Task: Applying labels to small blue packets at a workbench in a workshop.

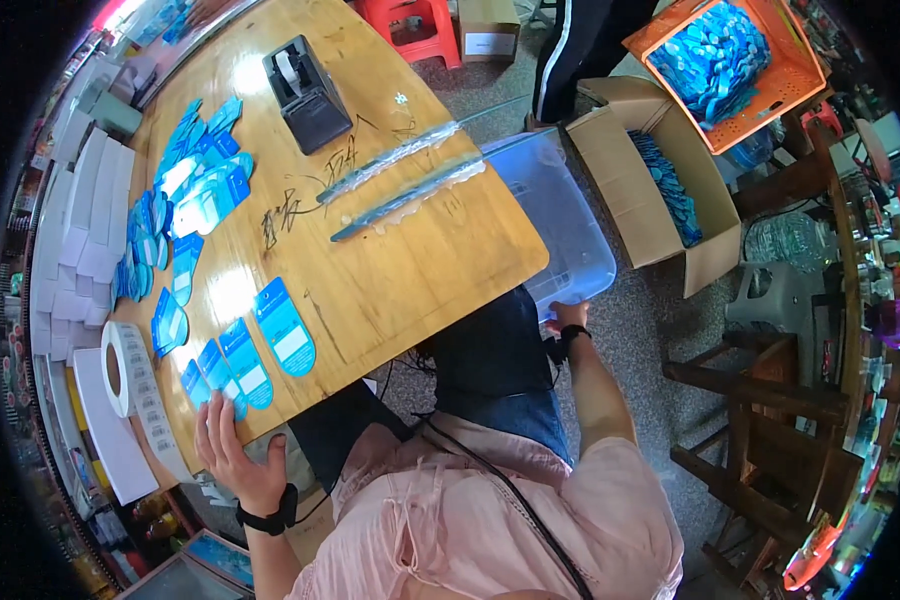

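My left hand (238,458) rests at the near left edge of the wooden table (420,290), fingers stretched out and fingertips touching the lower end of a blue card. Several blue-and-white cards with rounded ends lie in a row there, the rightmost card (285,328) a little apart. Low beside the table's right side, my right hand (570,315) grips the near rim of a translucent blue plastic bin (580,225). Its fingertips are partly hidden. Farther back on the table, a heap of blue cards (210,190) spreads along the left.
A black tape dispenser (307,95) stands at the table's far side, near two tape-covered strips (410,200). A label roll (120,370) lies at the left edge. Right of the bin are a cardboard box (620,190), an orange crate (800,75) and a wooden stool (770,400). Another person's leg (580,50) is behind.
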Available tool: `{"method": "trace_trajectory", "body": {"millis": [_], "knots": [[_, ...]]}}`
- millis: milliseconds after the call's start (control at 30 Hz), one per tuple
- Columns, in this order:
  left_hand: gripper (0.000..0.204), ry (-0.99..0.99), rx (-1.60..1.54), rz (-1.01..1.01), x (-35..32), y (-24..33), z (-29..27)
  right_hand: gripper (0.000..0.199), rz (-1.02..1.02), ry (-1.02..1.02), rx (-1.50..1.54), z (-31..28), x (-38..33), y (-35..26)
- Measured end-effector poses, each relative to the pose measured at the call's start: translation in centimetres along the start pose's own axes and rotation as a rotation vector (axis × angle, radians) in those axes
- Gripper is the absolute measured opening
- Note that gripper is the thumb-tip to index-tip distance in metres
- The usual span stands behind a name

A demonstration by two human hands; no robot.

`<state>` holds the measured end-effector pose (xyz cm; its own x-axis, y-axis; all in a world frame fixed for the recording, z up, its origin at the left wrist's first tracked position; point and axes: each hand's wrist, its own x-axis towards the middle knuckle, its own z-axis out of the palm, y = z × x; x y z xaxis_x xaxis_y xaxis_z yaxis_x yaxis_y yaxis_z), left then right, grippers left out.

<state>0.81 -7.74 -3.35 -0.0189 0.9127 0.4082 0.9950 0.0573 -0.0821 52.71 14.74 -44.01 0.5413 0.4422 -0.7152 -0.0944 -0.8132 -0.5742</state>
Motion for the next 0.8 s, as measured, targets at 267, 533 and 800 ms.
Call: {"method": "trace_trajectory", "body": {"millis": [267,533,800], "knots": [[0.076,0.053,-0.085,-0.025,0.6,0.5,-0.1,0.062,-0.297,-0.212,-0.781,2.0,3.5,1.0],[0.087,0.046,-0.115,-0.080,0.5,0.9,-1.2,0.051,-0.346,-0.218,-0.496,-3.7,-0.5,-5.4],[0.078,0.106,-0.231,-0.022,0.2,0.3,-1.2,0.012,-1.262,-0.291,0.380,-6.6,-29.0,-16.0]]}}
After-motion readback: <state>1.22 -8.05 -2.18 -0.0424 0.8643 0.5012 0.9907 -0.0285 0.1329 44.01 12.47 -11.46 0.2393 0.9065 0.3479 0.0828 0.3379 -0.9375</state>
